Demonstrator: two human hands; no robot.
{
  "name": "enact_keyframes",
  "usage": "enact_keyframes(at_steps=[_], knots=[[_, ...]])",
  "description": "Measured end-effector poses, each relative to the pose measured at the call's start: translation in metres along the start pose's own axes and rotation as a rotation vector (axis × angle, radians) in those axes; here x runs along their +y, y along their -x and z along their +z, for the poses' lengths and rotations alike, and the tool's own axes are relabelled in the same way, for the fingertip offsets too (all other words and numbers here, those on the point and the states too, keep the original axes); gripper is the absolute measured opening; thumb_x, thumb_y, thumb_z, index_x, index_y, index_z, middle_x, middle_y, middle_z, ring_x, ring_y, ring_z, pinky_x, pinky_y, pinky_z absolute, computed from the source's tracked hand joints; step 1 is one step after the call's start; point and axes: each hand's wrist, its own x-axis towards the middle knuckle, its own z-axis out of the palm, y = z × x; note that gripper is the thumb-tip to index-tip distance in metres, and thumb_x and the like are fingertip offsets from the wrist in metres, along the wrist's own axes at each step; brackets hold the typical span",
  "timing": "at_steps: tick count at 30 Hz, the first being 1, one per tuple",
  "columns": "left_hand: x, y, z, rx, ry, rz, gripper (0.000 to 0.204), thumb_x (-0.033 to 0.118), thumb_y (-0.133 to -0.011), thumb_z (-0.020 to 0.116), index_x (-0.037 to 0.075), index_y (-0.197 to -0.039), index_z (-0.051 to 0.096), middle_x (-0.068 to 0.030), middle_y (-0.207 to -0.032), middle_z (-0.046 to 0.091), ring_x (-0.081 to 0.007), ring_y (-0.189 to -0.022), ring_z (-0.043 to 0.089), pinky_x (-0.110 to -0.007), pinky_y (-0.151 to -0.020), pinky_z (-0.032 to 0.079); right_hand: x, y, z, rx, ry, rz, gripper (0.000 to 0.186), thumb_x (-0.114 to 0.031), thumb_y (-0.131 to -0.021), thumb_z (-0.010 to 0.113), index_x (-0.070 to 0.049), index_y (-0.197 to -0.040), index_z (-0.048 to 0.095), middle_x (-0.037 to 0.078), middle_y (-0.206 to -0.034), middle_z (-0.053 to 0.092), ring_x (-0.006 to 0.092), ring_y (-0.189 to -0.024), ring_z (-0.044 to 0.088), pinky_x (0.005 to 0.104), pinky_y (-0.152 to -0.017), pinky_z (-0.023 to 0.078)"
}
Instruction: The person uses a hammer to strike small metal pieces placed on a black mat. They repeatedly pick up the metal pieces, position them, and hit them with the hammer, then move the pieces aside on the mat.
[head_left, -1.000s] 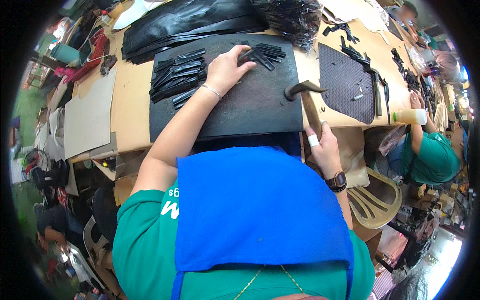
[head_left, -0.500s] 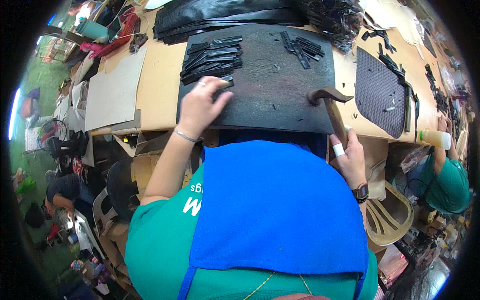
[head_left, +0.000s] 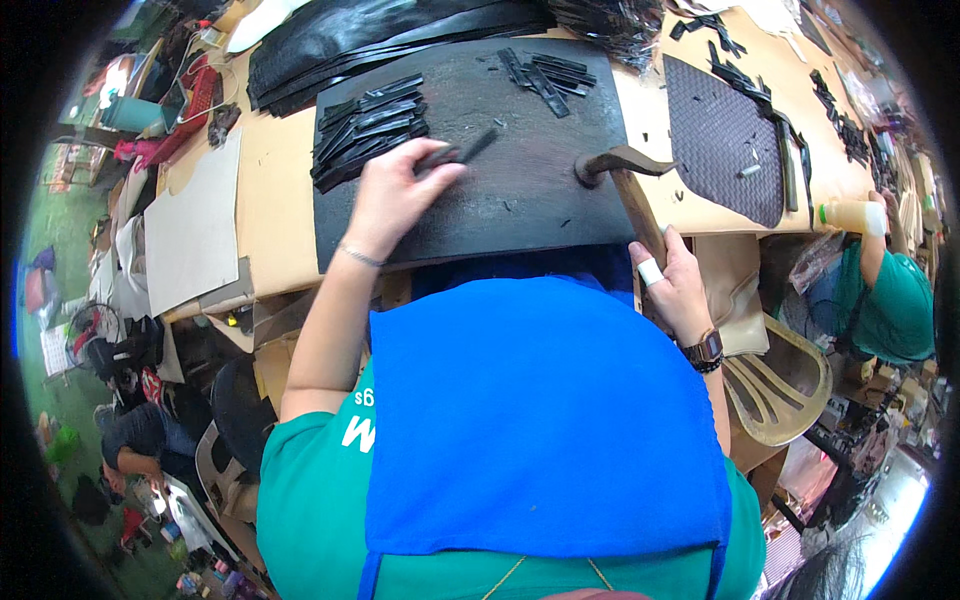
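Note:
Between the thumb and fingers of my left hand (head_left: pixel 400 192) is a short black strip (head_left: pixel 478 146), lifted over a dark mat (head_left: pixel 530 210). Just beyond that hand lies a heap of similar black strips (head_left: pixel 372 125) along the mat's left side. A smaller group of strips (head_left: pixel 552 78) rests at the mat's far edge. My right hand (head_left: pixel 676 282), with a white wrap on one finger, closes round the wooden handle of a hammer (head_left: pixel 625 165). The hammer's curved metal head is over the mat's right side.
Black sheets (head_left: pixel 370 50) are stacked at the back. A textured dark panel (head_left: pixel 720 150) with scraps lies right, near a bottle of pale liquid (head_left: pixel 855 217). A pale sheet (head_left: pixel 195 225) is at left. A co-worker in green (head_left: pixel 890 300) is at far right.
My left hand has taken up a strip from beside the heap and now holds it out over the mat. The whole view has shifted a little; the right hand keeps the hammer.

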Motion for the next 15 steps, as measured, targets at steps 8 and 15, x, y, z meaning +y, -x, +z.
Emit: enact_keyframes(at_steps=[8,15], knots=[[0.018,-0.027,0.054,-0.087,-0.293,0.424,0.019,0.025,-0.088,0.071,0.009,-0.098,0.069,-0.0058,-0.097,0.068,-0.0222,-0.08,0.069,-0.032,-0.07,0.054,-0.005,0.015,-0.008,0.02,0.0,0.082,0.034,-0.024,-0.096,0.064,0.0,-0.118,0.055,0.02,-0.098,0.07,0.032,-0.093,0.07,0.0374,-0.079,0.052],[0.013,-0.04,0.05,-0.138,0.503,0.033,0.021,0.014,-0.1,0.055,0.001,-0.116,0.061,-0.0031,-0.1,0.065,-0.0104,-0.089,0.061,-0.023,-0.084,0.047,-0.002,0.017,-0.006,-0.027,-0.1,0.165,0.035,-0.023,-0.097,0.063,0.0,-0.122,0.053,0.019,-0.099,0.07,0.0246,-0.092,0.069,0.0352,-0.082,0.052]])
